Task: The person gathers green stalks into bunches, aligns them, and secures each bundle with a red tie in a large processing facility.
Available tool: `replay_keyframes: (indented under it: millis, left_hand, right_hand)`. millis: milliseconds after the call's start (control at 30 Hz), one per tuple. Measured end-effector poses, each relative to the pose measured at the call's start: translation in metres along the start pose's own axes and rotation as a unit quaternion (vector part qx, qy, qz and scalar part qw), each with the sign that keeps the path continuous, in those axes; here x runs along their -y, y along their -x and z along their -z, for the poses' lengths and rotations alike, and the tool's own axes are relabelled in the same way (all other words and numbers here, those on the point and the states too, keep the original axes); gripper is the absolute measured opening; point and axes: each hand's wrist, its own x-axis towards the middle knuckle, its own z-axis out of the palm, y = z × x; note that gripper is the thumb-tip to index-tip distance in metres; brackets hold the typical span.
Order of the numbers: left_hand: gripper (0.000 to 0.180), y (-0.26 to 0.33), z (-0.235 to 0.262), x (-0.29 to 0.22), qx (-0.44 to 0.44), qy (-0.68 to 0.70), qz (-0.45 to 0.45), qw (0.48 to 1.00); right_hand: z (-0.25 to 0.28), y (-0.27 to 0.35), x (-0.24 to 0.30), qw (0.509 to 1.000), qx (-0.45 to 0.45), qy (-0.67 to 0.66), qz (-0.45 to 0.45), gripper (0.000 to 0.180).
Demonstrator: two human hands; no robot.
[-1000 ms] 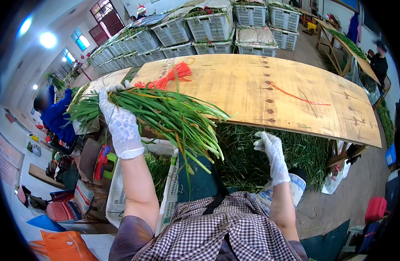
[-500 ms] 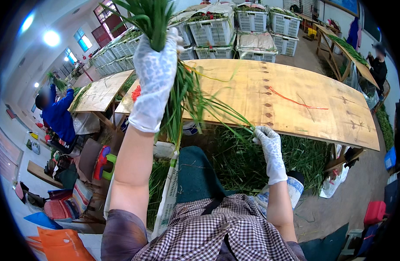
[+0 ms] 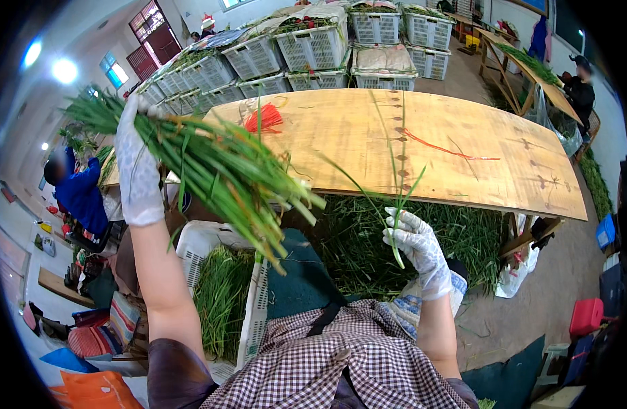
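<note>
My gloved left hand (image 3: 138, 160) is raised at the left, closed round a thick bunch of garlic chives (image 3: 218, 167). The bunch lies slantwise, its leafy tops at the upper left and its pale cut ends toward the middle. Over the near edge of the wooden table, my gloved right hand (image 3: 419, 252) pinches a few loose chive stalks (image 3: 393, 228) between thumb and fingers. Below my left forearm stands a white plastic crate (image 3: 253, 317) with more chives (image 3: 221, 300) inside.
On the plywood table (image 3: 341, 133) lie a bundle of red ties (image 3: 264, 119) and one loose red tie (image 3: 439, 146). Heaped greens (image 3: 456, 245) cover the floor beneath it. Stacked white crates (image 3: 313, 48) stand behind. Co-workers sit at the left (image 3: 82, 191) and far right (image 3: 580, 92).
The bunch has swung from upright to slanting as my left hand moved left and down. My right hand has drawn a few stalks away from it and sits slightly lower.
</note>
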Motion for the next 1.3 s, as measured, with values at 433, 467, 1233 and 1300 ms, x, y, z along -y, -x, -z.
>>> replay_keyframes:
  millis: [433, 467, 1233, 1300]
  left_hand:
    - [0.024, 0.036, 0.012, 0.01, -0.21, 0.003, -0.054, 0.976]
    - [0.025, 0.033, 0.01, 0.018, -0.205, 0.037, -0.036, 0.977]
    - [0.024, 0.054, 0.035, 0.063, -0.144, 0.156, 0.029, 0.977]
    - [0.023, 0.062, 0.018, 0.066, -0.143, 0.194, 0.034, 0.97]
  right_hand:
    - [-0.083, -0.015, -0.012, 0.907, -0.037, 0.411, 0.084, 0.048]
    - [-0.104, -0.017, -0.019, 0.919, -0.032, 0.382, 0.093, 0.049]
    - [-0.118, -0.042, -0.024, 0.832, -0.072, 0.512, 0.201, 0.043]
    - [-0.139, -0.059, -0.034, 0.86, -0.102, 0.494, 0.083, 0.034]
